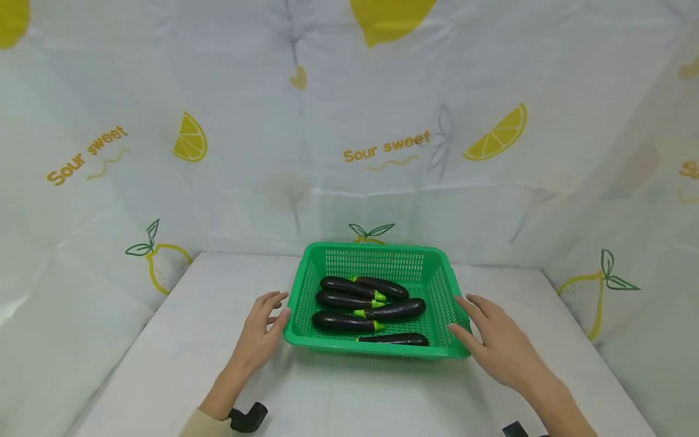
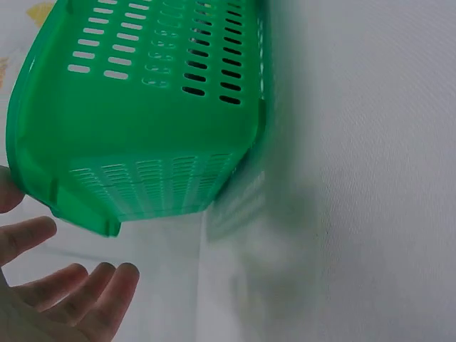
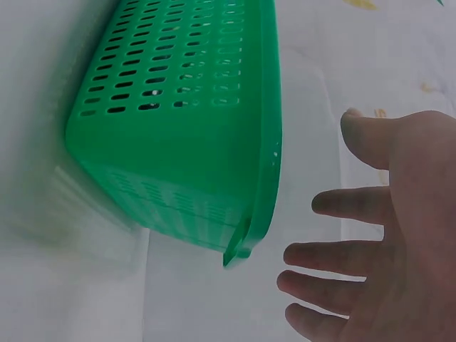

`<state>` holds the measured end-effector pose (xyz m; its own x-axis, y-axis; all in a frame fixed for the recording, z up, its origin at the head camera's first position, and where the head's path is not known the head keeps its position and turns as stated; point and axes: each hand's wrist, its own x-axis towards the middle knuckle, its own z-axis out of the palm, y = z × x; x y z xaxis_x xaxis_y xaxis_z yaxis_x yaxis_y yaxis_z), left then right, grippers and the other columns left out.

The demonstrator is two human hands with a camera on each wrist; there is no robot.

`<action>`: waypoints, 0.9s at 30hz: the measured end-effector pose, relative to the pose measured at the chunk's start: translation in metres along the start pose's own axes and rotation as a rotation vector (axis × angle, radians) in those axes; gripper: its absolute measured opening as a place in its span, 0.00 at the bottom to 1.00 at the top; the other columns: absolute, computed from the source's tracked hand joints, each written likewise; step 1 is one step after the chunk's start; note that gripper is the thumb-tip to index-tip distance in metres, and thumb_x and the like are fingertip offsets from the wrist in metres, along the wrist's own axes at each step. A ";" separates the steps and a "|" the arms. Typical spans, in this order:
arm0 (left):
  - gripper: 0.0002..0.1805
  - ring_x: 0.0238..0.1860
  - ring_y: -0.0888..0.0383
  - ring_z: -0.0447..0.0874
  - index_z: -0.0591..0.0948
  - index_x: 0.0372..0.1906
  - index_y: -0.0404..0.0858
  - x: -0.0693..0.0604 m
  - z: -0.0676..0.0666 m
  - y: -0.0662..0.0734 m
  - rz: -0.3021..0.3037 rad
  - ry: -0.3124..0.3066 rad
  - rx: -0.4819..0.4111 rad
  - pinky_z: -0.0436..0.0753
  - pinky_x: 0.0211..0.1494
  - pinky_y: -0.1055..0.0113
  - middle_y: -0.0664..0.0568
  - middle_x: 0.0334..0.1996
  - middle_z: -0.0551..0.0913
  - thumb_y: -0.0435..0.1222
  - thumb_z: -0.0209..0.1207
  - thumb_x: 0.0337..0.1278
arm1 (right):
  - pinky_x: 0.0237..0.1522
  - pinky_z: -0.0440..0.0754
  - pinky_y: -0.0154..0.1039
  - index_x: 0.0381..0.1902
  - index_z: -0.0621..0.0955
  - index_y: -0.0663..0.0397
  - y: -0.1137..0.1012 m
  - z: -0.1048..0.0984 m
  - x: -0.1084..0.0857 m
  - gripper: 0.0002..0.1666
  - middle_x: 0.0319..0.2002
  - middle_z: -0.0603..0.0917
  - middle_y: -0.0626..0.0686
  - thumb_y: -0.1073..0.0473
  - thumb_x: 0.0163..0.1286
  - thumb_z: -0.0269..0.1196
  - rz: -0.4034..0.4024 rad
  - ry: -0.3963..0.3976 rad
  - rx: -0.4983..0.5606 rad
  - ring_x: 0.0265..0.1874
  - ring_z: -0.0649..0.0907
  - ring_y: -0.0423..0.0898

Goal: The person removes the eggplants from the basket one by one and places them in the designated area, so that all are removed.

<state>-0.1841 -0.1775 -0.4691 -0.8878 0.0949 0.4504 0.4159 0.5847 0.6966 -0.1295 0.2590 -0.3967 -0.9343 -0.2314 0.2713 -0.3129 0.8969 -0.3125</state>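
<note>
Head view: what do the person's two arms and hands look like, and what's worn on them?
The left hand and right hand are both ungloved, with no rings visible. A beige sleeve covers the left forearm's lower end, beside a bent black wrist piece. Another black piece shows near the right wrist, cut off by the frame; no right sleeve shows.

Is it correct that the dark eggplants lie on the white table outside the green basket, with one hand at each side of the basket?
Not quite: the head view shows the dark eggplants inside the green basket, not outside it on the white table. The rest is right: the left hand is at one side, the right hand at the other.
</note>
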 end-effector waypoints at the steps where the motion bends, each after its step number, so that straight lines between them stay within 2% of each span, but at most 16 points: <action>1: 0.22 0.60 0.42 0.78 0.76 0.66 0.34 0.000 0.001 0.000 -0.022 -0.006 -0.026 0.84 0.52 0.51 0.39 0.66 0.72 0.41 0.56 0.76 | 0.59 0.69 0.69 0.72 0.71 0.58 -0.003 0.000 0.001 0.37 0.67 0.72 0.67 0.40 0.77 0.57 -0.001 -0.011 0.006 0.66 0.71 0.68; 7: 0.24 0.62 0.42 0.77 0.74 0.70 0.41 0.001 0.005 0.002 -0.159 -0.074 -0.143 0.81 0.58 0.48 0.41 0.67 0.71 0.45 0.55 0.77 | 0.56 0.74 0.68 0.70 0.74 0.56 -0.015 0.002 0.012 0.36 0.65 0.75 0.64 0.38 0.77 0.57 -0.012 -0.060 0.037 0.63 0.75 0.65; 11: 0.26 0.64 0.42 0.76 0.72 0.72 0.44 0.002 0.007 0.004 -0.218 -0.102 -0.197 0.78 0.60 0.44 0.43 0.69 0.70 0.48 0.54 0.77 | 0.55 0.75 0.68 0.70 0.75 0.54 -0.021 0.003 0.020 0.37 0.65 0.76 0.62 0.35 0.76 0.56 -0.019 -0.100 0.066 0.64 0.75 0.65; 15: 0.26 0.65 0.43 0.76 0.71 0.73 0.46 0.004 0.008 0.004 -0.250 -0.113 -0.250 0.77 0.62 0.43 0.44 0.71 0.69 0.48 0.55 0.76 | 0.55 0.76 0.67 0.69 0.76 0.54 -0.023 0.006 0.029 0.37 0.65 0.76 0.61 0.34 0.76 0.56 -0.031 -0.140 0.087 0.64 0.76 0.64; 22: 0.27 0.65 0.44 0.77 0.71 0.73 0.44 0.008 0.009 0.004 -0.287 -0.149 -0.365 0.78 0.61 0.48 0.43 0.72 0.69 0.46 0.58 0.74 | 0.56 0.76 0.65 0.68 0.76 0.54 -0.025 0.011 0.044 0.38 0.64 0.76 0.61 0.33 0.75 0.55 -0.041 -0.227 0.144 0.61 0.78 0.62; 27: 0.26 0.65 0.46 0.77 0.73 0.71 0.45 0.010 0.009 0.002 -0.308 -0.157 -0.396 0.78 0.62 0.50 0.44 0.70 0.71 0.44 0.60 0.72 | 0.57 0.76 0.64 0.67 0.77 0.53 -0.026 0.013 0.052 0.36 0.63 0.77 0.59 0.34 0.75 0.56 -0.059 -0.293 0.198 0.60 0.78 0.59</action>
<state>-0.1938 -0.1681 -0.4676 -0.9869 0.1042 0.1235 0.1467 0.2576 0.9551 -0.1723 0.2182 -0.3865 -0.9142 -0.4040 0.0308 -0.3677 0.7953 -0.4819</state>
